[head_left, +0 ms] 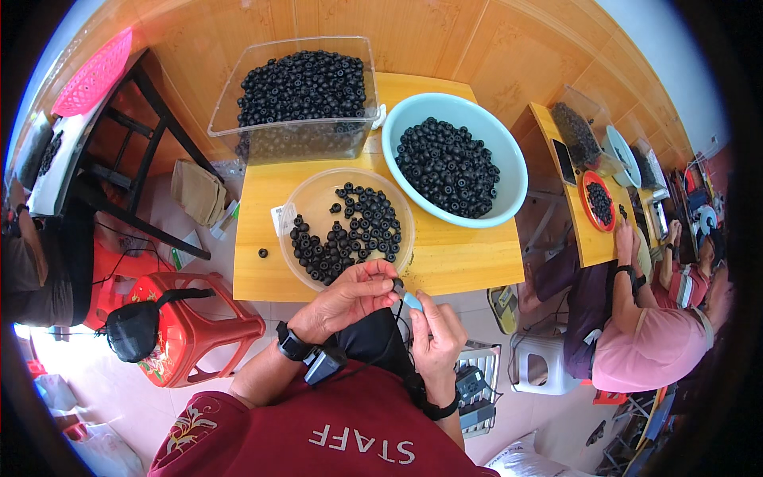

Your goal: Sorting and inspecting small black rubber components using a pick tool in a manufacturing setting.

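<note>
Black, rounded bead (398, 285), pinched in the left hand's (354, 294) fingertips.
Right hand (435, 338) pinches a light-blue tool (412, 301) beside it, near the yellow table's (469, 266) front edge; open wood shows right of the clear round tub (314, 199).

One line of pale block capitals is legible — though upside down — across the chest of the dark red cloth shirt (318, 433) at the near edge. A small white paper label (277, 218) left of the clear round plastic tub (315, 199) carries dark print — too small to read.
</note>
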`<state>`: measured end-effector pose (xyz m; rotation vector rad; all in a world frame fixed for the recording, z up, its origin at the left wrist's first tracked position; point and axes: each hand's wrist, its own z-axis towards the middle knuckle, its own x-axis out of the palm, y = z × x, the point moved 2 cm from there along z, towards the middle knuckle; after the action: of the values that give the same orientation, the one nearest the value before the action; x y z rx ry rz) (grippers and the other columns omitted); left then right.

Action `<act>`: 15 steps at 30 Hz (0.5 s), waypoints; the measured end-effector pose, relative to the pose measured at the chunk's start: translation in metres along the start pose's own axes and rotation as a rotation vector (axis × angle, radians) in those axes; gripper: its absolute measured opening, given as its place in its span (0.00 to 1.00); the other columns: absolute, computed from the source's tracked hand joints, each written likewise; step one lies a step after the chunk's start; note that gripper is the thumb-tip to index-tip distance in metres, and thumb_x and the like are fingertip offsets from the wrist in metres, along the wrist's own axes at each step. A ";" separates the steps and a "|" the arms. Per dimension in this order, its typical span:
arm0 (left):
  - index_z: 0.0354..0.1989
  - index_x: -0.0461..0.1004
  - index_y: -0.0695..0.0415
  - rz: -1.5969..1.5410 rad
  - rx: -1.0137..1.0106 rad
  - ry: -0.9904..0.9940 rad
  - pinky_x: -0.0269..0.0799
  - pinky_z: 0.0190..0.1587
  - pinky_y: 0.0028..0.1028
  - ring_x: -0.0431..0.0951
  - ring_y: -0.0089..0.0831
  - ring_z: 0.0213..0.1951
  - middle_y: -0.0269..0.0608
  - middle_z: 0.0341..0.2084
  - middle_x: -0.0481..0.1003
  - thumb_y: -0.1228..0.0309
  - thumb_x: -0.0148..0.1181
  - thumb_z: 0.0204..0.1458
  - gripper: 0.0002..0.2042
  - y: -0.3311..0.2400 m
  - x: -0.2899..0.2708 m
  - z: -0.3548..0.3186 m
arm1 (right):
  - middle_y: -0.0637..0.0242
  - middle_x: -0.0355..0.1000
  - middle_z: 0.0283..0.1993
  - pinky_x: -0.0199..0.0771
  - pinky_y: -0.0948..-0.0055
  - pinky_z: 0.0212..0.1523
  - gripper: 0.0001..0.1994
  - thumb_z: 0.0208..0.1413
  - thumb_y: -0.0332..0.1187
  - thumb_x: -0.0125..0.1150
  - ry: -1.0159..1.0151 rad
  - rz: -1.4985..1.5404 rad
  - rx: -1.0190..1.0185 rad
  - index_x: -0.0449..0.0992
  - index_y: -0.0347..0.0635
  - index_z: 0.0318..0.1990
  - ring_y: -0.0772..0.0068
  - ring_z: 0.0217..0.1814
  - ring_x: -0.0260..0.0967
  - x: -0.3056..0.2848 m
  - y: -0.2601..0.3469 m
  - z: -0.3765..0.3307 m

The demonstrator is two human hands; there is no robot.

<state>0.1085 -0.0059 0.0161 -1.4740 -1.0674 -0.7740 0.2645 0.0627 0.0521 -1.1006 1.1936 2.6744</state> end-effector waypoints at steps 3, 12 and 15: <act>0.41 0.70 0.59 -0.005 0.006 0.010 0.75 0.42 0.22 0.78 0.25 0.35 0.36 0.33 0.75 0.78 0.58 0.52 0.09 0.000 0.002 0.000 | 0.63 0.64 0.21 0.62 0.66 0.21 0.11 0.49 0.29 0.64 0.008 0.001 -0.002 0.77 0.40 0.42 0.63 0.20 0.64 0.000 -0.001 0.000; 0.39 0.70 0.59 0.044 -0.003 0.019 0.75 0.40 0.21 0.78 0.24 0.33 0.36 0.32 0.75 0.77 0.59 0.52 0.07 0.001 0.007 0.001 | 0.62 0.63 0.21 0.62 0.66 0.21 0.11 0.50 0.30 0.63 -0.045 0.011 0.011 0.78 0.41 0.42 0.62 0.20 0.63 0.000 -0.005 -0.002; 0.38 0.70 0.59 0.045 -0.011 -0.019 0.74 0.39 0.21 0.77 0.24 0.33 0.36 0.32 0.75 0.77 0.59 0.52 0.07 0.001 0.011 -0.001 | 0.60 0.64 0.22 0.63 0.64 0.23 0.10 0.52 0.29 0.61 -0.066 -0.077 0.048 0.78 0.40 0.42 0.60 0.21 0.64 0.004 -0.012 -0.005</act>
<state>0.1141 -0.0049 0.0261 -1.5127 -1.0421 -0.7362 0.2681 0.0667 0.0396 -1.0211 1.1730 2.5897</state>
